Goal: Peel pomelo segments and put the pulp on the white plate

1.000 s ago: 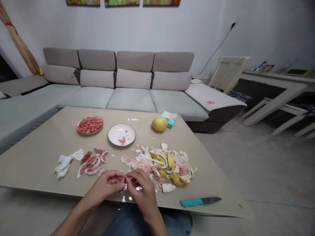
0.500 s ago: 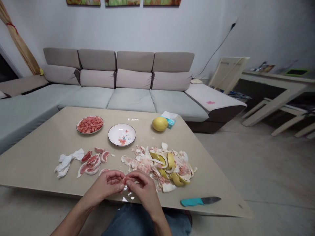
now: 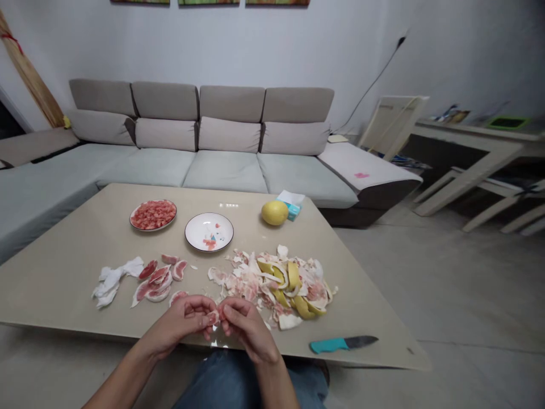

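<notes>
My left hand (image 3: 184,319) and my right hand (image 3: 247,325) meet over the table's near edge. Between their closed fingertips is a small piece of red pomelo flesh (image 3: 218,315), pinched from both sides and partly hidden. Several unpeeled pomelo segments (image 3: 159,281) lie just beyond my left hand. To the right, close to my right hand, spreads a heap of yellow pomelo rind (image 3: 293,275) and pale membrane. A white plate (image 3: 196,234) ahead bears a few bits of red flesh. Farther left, another plate is heaped with red pomelo pulp (image 3: 153,215).
A knife with a turquoise handle (image 3: 330,345) lies at the near right edge of the table. Crumpled white tissue (image 3: 111,284) is on the left. A whole yellow pomelo (image 3: 275,213) sits beside a tissue box (image 3: 293,211). Behind stands a grey sofa (image 3: 230,167).
The fingertips have shifted slightly around the pomelo piece, with my right hand turned a little, and more of the red flesh shows. The whole view has moved slightly.
</notes>
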The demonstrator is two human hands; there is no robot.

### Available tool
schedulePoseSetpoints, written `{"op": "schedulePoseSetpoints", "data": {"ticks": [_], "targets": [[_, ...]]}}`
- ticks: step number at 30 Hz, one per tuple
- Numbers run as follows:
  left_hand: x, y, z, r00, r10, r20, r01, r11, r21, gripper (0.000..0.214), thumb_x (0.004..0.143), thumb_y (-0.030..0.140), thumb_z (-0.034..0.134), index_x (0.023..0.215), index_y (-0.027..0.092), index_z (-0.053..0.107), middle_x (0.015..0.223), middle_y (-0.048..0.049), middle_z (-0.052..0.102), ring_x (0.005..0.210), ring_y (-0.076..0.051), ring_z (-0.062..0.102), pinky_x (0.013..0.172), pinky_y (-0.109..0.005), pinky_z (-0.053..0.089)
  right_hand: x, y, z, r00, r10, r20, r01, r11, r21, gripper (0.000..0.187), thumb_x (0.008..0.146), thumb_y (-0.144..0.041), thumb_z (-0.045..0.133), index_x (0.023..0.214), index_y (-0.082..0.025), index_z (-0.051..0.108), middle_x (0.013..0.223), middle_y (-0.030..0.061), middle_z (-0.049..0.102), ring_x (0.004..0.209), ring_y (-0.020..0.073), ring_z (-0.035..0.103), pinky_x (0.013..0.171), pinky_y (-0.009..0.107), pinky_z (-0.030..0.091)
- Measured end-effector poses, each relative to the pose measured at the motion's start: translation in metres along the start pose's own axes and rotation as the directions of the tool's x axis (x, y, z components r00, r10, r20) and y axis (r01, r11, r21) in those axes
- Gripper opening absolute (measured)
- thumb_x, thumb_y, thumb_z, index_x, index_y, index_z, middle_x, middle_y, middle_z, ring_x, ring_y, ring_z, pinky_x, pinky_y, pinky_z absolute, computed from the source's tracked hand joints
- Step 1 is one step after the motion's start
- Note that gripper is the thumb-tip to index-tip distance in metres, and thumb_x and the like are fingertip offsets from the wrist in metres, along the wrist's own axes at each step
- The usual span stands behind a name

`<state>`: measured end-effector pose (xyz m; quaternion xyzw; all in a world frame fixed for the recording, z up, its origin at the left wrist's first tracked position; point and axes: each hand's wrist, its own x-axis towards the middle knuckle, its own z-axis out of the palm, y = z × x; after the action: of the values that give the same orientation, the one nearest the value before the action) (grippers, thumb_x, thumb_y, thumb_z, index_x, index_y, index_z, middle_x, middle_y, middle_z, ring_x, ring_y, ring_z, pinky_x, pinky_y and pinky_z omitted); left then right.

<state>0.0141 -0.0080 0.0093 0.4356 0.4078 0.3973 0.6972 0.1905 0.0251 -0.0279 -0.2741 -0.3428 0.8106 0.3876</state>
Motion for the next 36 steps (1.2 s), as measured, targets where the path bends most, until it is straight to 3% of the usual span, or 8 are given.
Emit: {"op": "schedulePoseSetpoints", "data": {"ticks": [11, 17, 19, 23, 28, 36], "targets": [[0.000, 0.003, -0.001, 0.998, -0.053, 0.042, 0.059, 0.986, -0.155, 0.020, 0.075, 0.025, 0.076, 0.087, 0.012, 0.067, 0.074, -0.0019, 0.062, 0.063, -0.010, 0.055, 0.060, -0.023, 0.048, 0.004, 0.005, 0.002, 0.997, 0.053, 0.062, -0.062, 0.987, 0.150, 0.037, 0.061, -0.043, 0.087, 0.068, -0.012, 0.067, 0.056, -0.0041, 0.055, 0.042, 0.0004, 0.044, 0.041, 0.008, 0.039], [0.000, 0.000, -0.005, 0.998, -0.029, 0.053, 0.038, 0.983, -0.182, 0.017, 0.078, 0.021, 0.073, 0.091, 0.013, 0.066, 0.080, -0.0036, 0.064, 0.067, -0.012, 0.057, 0.063, -0.024, 0.048, 0.003, 0.004, 0.004, 1.000, -0.016, 0.016, 0.014, 0.993, 0.118, 0.033, 0.066, -0.041, 0.085, 0.073, -0.013, 0.070, 0.061, -0.0026, 0.059, 0.047, 0.0020, 0.048, 0.045, 0.010, 0.042], [-0.001, -0.001, -0.006, 0.998, -0.025, 0.050, 0.033, 0.984, -0.177, 0.015, 0.079, 0.020, 0.071, 0.091, 0.013, 0.066, 0.081, -0.0041, 0.065, 0.068, -0.012, 0.058, 0.065, -0.024, 0.049, 0.001, 0.001, 0.006, 0.998, -0.062, -0.002, 0.062, 0.996, 0.060, 0.029, 0.069, -0.038, 0.083, 0.076, -0.013, 0.072, 0.061, -0.0013, 0.062, 0.049, 0.0041, 0.053, 0.048, 0.012, 0.045], [0.000, -0.002, -0.007, 0.998, -0.050, 0.034, 0.055, 0.980, -0.191, 0.012, 0.079, 0.018, 0.069, 0.090, 0.013, 0.066, 0.076, -0.0023, 0.062, 0.066, -0.012, 0.058, 0.065, -0.024, 0.049, -0.005, -0.007, 0.009, 0.983, -0.182, -0.012, 0.175, 0.960, -0.219, 0.026, 0.074, -0.039, 0.079, 0.079, -0.014, 0.074, 0.066, -0.0002, 0.062, 0.053, 0.0093, 0.060, 0.052, 0.019, 0.051], [-0.002, 0.001, -0.012, 0.998, -0.056, -0.040, 0.045, 0.970, -0.239, 0.008, 0.079, 0.019, 0.067, 0.082, 0.012, 0.064, 0.068, -0.0018, 0.057, 0.060, -0.011, 0.053, 0.062, -0.026, 0.051, -0.009, -0.015, 0.005, 0.979, -0.205, -0.017, 0.185, 0.910, -0.372, 0.026, 0.073, -0.041, 0.078, 0.075, -0.016, 0.073, 0.072, -0.0006, 0.060, 0.052, 0.0106, 0.062, 0.051, 0.022, 0.052], [-0.009, 0.008, -0.006, 0.997, -0.050, -0.062, 0.041, 0.990, -0.138, 0.017, 0.081, 0.025, 0.070, 0.093, 0.014, 0.065, 0.077, -0.0017, 0.056, 0.071, -0.013, 0.053, 0.071, -0.033, 0.053, -0.007, -0.011, -0.009, 0.990, -0.140, -0.005, 0.139, 0.985, -0.106, 0.025, 0.073, -0.038, 0.080, 0.085, -0.017, 0.073, 0.070, 0.0001, 0.065, 0.059, 0.0088, 0.061, 0.053, 0.017, 0.049]]}}
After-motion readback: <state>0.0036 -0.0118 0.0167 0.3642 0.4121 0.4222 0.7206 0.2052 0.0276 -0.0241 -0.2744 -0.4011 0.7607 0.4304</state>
